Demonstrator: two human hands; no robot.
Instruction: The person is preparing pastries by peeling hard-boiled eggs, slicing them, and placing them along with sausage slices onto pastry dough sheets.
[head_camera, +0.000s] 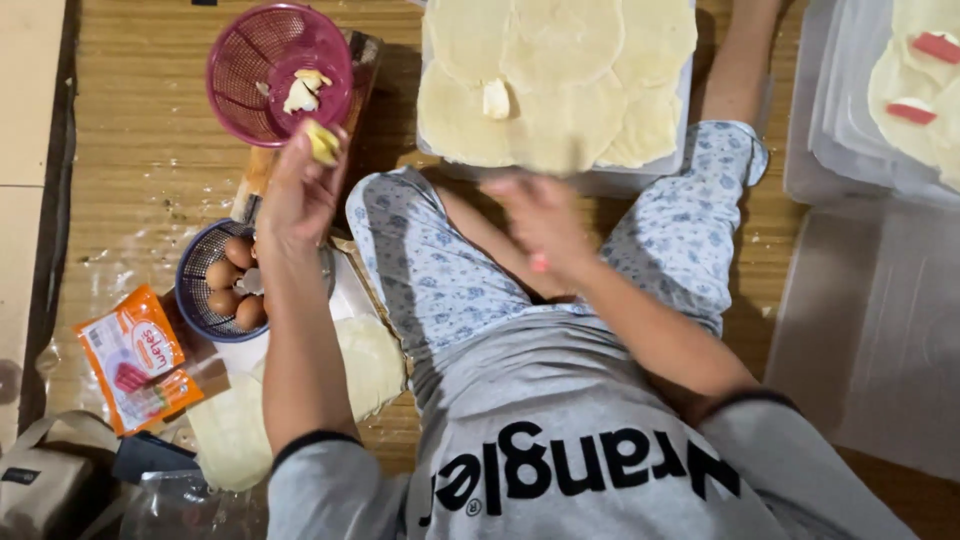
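Two bare hands at work above a woven floor mat, seen from the head camera; the person sits cross-legged in patterned shorts.

Left hand: raised, fingers pinched on a small yellow piece of food, held just below the rim of a pink plastic basket. Basket contents: a few pale and yellow food scraps. The basket rests on a wooden board that runs down toward the egg bowl.

Right hand: blurred, low over the lap, near edge of the tray just above it. Something small and pink shows at its underside; whether the fingers are curled on it or loose cannot be told.

Tray: pale, in front of the knees, covered with overlapping round sheets of thin dough. One small white piece lies on the dough near the middle.

Dark mesh bowl: left of the left forearm, holds several brown eggs.

Orange packet: lies flat, just beside the egg bowl, lower left.

Stack of round pale wrappers: under the left forearm, beside the left thigh.

Clear plastic container: far right, carries dough rounds topped with red-and-white strips.
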